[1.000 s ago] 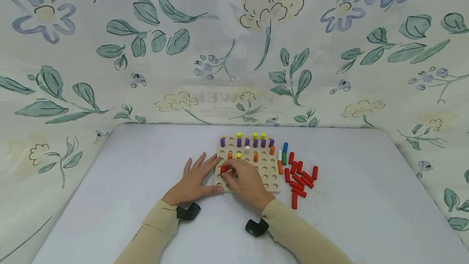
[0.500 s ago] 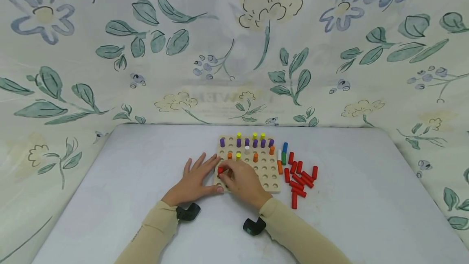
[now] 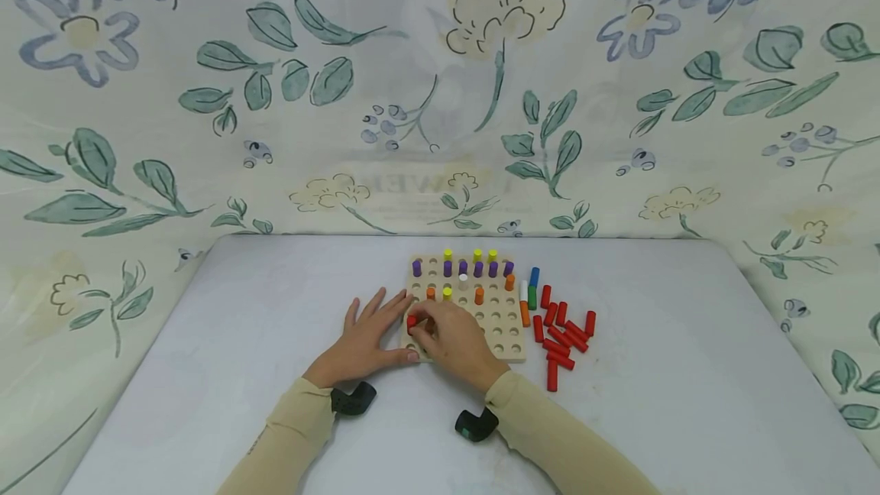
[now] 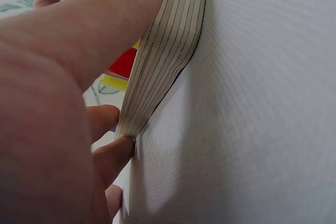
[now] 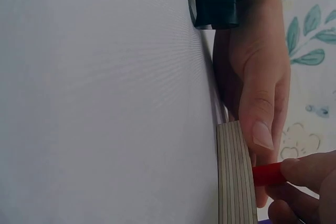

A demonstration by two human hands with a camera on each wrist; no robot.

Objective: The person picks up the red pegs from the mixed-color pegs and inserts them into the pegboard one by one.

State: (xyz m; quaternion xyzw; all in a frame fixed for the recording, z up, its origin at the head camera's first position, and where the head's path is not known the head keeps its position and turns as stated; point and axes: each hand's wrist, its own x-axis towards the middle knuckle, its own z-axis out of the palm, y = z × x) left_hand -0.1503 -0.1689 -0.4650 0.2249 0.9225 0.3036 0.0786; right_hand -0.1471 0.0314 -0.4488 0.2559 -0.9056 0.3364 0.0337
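Evidently I have split the work between my two hands. My right hand (image 3: 457,338) pinches a red peg (image 3: 411,322) between thumb and fingers, holding it near upright at the left edge of the wooden pegboard (image 3: 505,338). Its lower end meets the board's face in the right wrist view, though I cannot tell how deep it sits, since the hole itself is hidden. I suppose I grip it high so that its foot can line up with the hole without my fingertips getting in the way.

My left hand (image 3: 364,346) is spread wide, its thumb on the near left corner and fingers reaching to the left edge, probably as a brace to stop the board sliding on the white tabletop (image 3: 653,327).

Toward the far side stand purple pegs (image 3: 477,269) and, behind them, a few yellow pegs (image 3: 477,255), upright and well away from where I am pressing. Loose red pegs (image 3: 558,338) lie scattered just right of the board (handy for my right hand, I would judge), and closer to its edge lie a blue peg (image 3: 534,276), a green peg (image 3: 532,298) and an orange peg (image 3: 525,315).
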